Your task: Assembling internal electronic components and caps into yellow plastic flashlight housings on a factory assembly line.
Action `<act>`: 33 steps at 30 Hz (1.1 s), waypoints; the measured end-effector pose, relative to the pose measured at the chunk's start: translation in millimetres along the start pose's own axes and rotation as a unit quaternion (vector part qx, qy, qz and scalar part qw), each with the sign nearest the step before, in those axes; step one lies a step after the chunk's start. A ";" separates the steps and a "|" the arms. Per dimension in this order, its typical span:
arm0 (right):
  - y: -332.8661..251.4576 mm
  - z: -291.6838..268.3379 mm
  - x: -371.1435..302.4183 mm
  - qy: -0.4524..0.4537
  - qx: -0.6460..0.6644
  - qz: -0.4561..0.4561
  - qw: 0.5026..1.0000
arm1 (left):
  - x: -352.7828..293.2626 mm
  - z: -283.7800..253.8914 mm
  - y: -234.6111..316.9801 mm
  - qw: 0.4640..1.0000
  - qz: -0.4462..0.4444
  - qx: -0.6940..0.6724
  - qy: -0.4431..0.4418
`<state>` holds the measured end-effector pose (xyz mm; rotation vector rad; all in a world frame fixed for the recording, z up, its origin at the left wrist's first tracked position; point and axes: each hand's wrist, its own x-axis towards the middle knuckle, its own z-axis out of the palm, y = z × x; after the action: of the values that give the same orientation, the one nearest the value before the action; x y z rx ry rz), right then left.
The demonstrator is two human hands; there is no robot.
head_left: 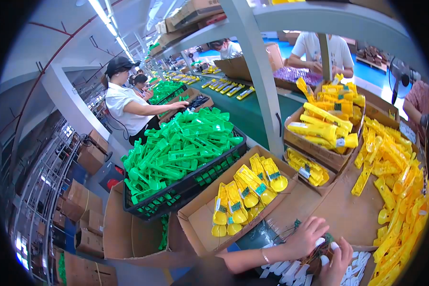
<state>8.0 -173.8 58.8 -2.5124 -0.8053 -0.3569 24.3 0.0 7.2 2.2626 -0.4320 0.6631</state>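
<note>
My left hand (306, 238), with a thin bracelet on its wrist, reaches in from the lower middle, its fingers bent in a pinch. Facing it, my right hand (337, 261) has its thumb and index finger around a tangle of thin dark wires (314, 262). Some fingertips carry white covers. A small green part (327, 238) shows between the hands; its exact form is unclear. Under them lie flat white plastic pieces (291, 270). To the left, a cardboard tray (202, 233) holds several yellow spoon-shaped plastic housings (245, 190) with green circuit boards attached.
A black crate (164, 206) heaped with green plastic housings (181, 152) stands at left. Yellow housings (391, 176) pile up on the right, near a filled carton (314, 143). A grey post (262, 76) rises behind the tray. Co-workers (128, 102) work along the green conveyor (252, 112).
</note>
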 end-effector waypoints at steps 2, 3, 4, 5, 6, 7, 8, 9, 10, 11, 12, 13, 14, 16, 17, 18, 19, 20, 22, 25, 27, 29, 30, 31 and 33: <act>7.8 -11.6 -5.4 0.088 0.095 0.067 0.989 | -10.0 1.2 14.4 0.997 0.046 -0.054 -0.017; 18.5 -28.8 -3.4 0.105 -0.016 0.048 0.993 | -20.8 8.6 16.2 0.991 0.100 -0.075 -0.052; 28.0 -39.3 -2.4 0.107 -0.020 0.090 0.990 | -33.3 14.7 16.7 0.981 0.150 -0.090 -0.081; 37.5 -48.9 -1.2 0.113 -0.026 0.134 0.984 | -40.2 14.7 20.2 0.982 0.150 -0.086 -0.077; 42.7 -56.9 -2.5 0.113 -0.023 0.130 0.985 | -48.2 13.7 23.2 0.979 0.156 -0.050 -0.117; 47.0 -62.6 -6.3 0.131 -0.043 0.128 0.982 | -51.3 14.3 22.5 0.972 0.168 -0.021 -0.162; 51.3 -64.1 -9.6 0.148 -0.063 0.126 0.979 | -52.5 15.8 17.6 0.971 0.171 -0.025 -0.166; 57.2 -60.0 -12.7 0.147 -0.066 0.134 0.978 | -54.4 18.4 8.9 0.970 0.151 0.010 -0.191; 66.9 -55.9 -22.9 0.180 -0.081 0.119 0.973 | -54.9 27.0 1.7 0.964 0.140 0.034 -0.224; 76.6 -53.9 -37.5 0.211 -0.099 0.102 0.967 | -50.8 31.0 1.6 0.961 0.155 0.030 -0.228; 84.8 -54.1 -55.0 0.240 -0.123 0.090 0.959 | -46.2 34.5 -2.0 0.958 0.149 0.008 -0.244; 92.2 -64.8 -79.2 0.165 -0.111 0.141 0.970 | -47.2 50.7 -6.1 0.962 0.135 -0.032 -0.235; 80.8 -67.6 -75.4 0.191 -0.097 0.190 0.958 | -33.2 44.7 3.7 0.957 0.131 -0.011 -0.259; 69.0 -59.2 -49.6 0.178 -0.046 0.238 0.954 | -20.1 26.5 2.0 0.962 0.137 0.029 -0.235; 70.1 -55.3 -33.8 0.166 -0.053 0.183 0.968 | -14.8 9.3 0.6 0.957 0.094 0.026 -0.272; 82.2 -49.1 -27.8 0.161 -0.060 0.160 0.972 | -6.1 -7.5 4.3 0.958 0.093 0.024 -0.271; 93.4 -47.2 -20.6 0.194 -0.066 0.127 0.970 | -8.1 -20.5 3.1 0.966 0.102 0.044 -0.235; 101.7 -59.8 -14.4 0.240 -0.069 0.139 0.958 | -4.8 -27.1 12.9 0.979 0.107 0.057 -0.164; 132.2 -90.6 -26.6 0.298 -0.122 0.201 0.925 | -1.2 -22.3 19.5 0.991 0.111 0.011 -0.075; 184.7 -127.6 -35.3 0.350 -0.167 0.220 0.895 | -2.6 -11.0 22.3 0.991 0.061 -0.084 -0.085; 216.4 -141.0 -22.8 0.364 -0.170 0.228 0.887 | -6.0 -18.5 25.1 0.991 0.061 -0.084 -0.084; 246.6 -152.3 10.8 0.363 -0.173 0.220 0.889 | -8.2 -28.3 32.3 0.994 0.039 -0.065 -0.084; 258.9 -159.6 30.2 0.334 -0.159 0.254 0.894 | -9.8 -29.4 33.9 0.995 0.039 -0.060 -0.077; 266.6 -158.3 49.8 0.304 -0.142 0.286 0.898 | -10.1 -31.1 33.9 0.994 0.036 -0.060 -0.082; 284.3 -141.1 83.9 0.285 -0.201 0.291 0.891 | -8.8 -32.5 29.8 0.991 0.038 -0.069 -0.104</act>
<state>231.3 -409.1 109.0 -2.6242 0.2829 -1.0561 -8.0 4.4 38.2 2.2003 -0.6484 0.4218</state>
